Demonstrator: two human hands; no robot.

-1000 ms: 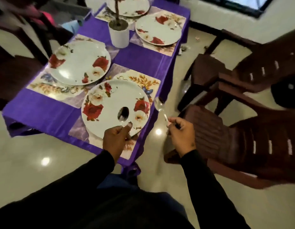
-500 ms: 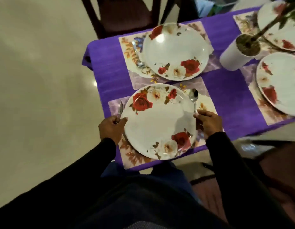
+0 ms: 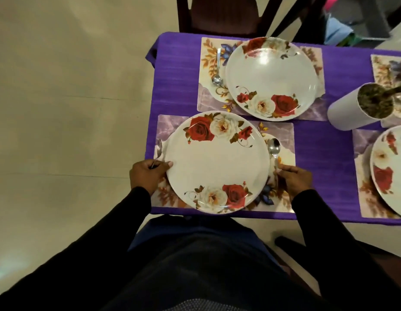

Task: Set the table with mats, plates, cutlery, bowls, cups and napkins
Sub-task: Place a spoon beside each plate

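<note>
Single view: head-worn wide-angle camera, looking steeply down from above the wearer's torso, close over the near edge of the purple-clothed table (image 3: pixel 325 153). Frame takes in the nearest place settings, floor at left, chair (image 3: pixel 219 14) beyond. No second view.

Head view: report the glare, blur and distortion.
Head view: bright glare on the far plate whitens its centre; a softer sheen lies on the near plate; wide-angle bending curves the table edge; the white pot leans outward; overall soft focus, dim floor.
</note>
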